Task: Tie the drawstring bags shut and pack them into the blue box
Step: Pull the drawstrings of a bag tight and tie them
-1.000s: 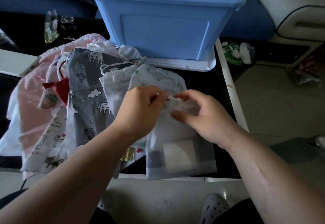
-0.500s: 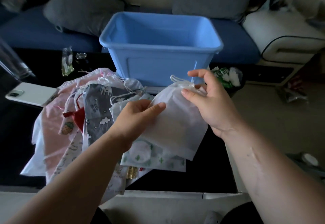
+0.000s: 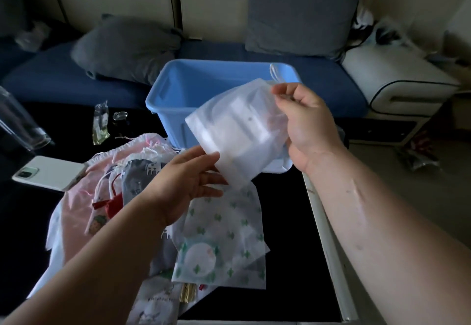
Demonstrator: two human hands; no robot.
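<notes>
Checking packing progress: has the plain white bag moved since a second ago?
Yes. The white bag lay on the table before the blue box; now the right hand holds it lifted, level with the box's rim.

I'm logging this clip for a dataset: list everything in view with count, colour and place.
table: one, black, under the bags
blue box: one, blue, table's far side
white bag: one, translucent white, held in front of box
cactus bag: one, white with green print, flat on table
bag pile: several, pink, grey, red, table's left
phone: one, white, left of pile
cushions: two, grey, on sofa
left hand: touches white bag's lower edge
right hand: pinches white bag's neck
</notes>
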